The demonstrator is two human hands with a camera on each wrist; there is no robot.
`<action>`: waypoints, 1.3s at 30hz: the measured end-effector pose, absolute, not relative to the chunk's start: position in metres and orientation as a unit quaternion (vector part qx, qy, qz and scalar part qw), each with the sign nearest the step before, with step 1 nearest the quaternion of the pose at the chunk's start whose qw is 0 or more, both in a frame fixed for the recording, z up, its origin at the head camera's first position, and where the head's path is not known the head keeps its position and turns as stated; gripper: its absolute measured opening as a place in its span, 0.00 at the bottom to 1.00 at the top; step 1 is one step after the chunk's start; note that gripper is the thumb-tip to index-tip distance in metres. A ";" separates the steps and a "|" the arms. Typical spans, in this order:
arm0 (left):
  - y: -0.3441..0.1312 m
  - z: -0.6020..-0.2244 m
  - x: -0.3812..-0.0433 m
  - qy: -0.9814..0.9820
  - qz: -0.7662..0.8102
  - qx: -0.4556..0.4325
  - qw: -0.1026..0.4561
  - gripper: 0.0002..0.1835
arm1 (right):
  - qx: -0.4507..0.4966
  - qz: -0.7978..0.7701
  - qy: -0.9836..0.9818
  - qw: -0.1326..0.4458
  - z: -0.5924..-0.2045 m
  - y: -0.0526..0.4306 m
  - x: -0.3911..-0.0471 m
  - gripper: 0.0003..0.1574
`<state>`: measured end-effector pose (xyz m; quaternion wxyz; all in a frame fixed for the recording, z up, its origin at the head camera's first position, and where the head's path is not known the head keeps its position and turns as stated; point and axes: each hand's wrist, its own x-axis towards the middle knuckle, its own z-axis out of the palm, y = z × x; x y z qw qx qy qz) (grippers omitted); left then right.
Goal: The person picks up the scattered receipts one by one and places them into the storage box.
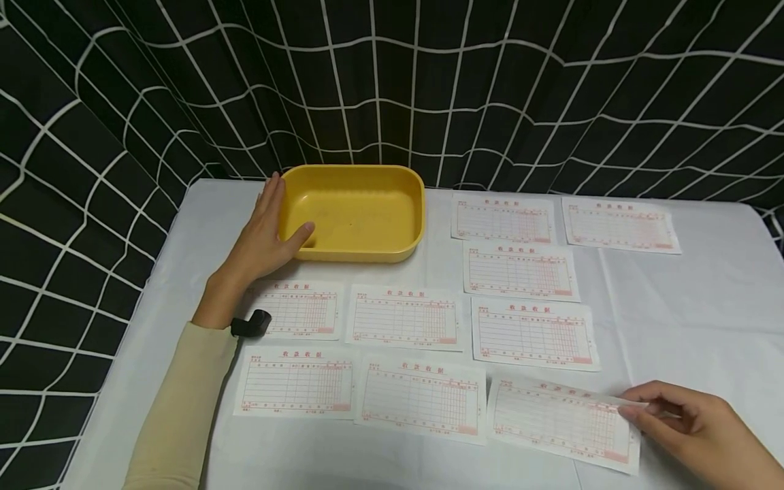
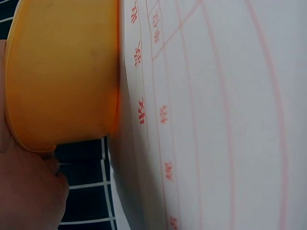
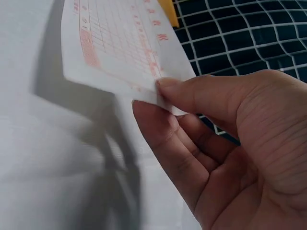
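My right hand [image 1: 704, 425] pinches the right edge of a printed receipt slip [image 1: 560, 425] between thumb and fingers. In the right wrist view that slip [image 3: 112, 43] is lifted at the held end and casts a shadow on the cloth. At the back left, my left hand [image 1: 263, 235] holds the left end of a yellow plastic basin [image 1: 352, 255], thumb over the rim and fingers along the outside. The left wrist view has the basin's wall [image 2: 67, 76] close up, with part of the left hand [image 2: 29, 187] at its rim.
Several similar white slips with red print, such as one at front centre [image 1: 422, 398] and one at back right [image 1: 621, 224], lie on the white cloth [image 1: 686, 306]. Black fabric with a white grid [image 1: 392, 75] rises behind the table.
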<state>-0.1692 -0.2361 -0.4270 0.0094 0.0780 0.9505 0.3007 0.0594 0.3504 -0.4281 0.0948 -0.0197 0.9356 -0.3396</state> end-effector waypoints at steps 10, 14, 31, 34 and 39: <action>-0.235 -0.428 -0.170 0.951 0.301 0.077 0.002 0.56 | -0.032 -0.393 0.914 0.091 -0.419 0.363 0.045 0.08; -0.235 -0.427 -0.170 0.952 0.295 0.077 -0.004 0.56 | -0.010 -0.401 0.913 0.080 -0.413 0.358 0.035 0.07; -0.230 -0.427 -0.175 0.953 0.294 0.074 -0.018 0.55 | -0.010 -0.485 0.873 0.043 -0.389 0.304 -0.033 0.09; -0.230 -0.428 -0.175 0.953 0.293 0.075 -0.021 0.54 | -0.018 -0.499 0.865 0.053 -0.385 0.292 -0.050 0.09; -0.232 -0.429 -0.174 0.954 0.289 0.074 -0.028 0.53 | -0.033 -0.517 0.852 0.076 -0.380 0.271 -0.075 0.09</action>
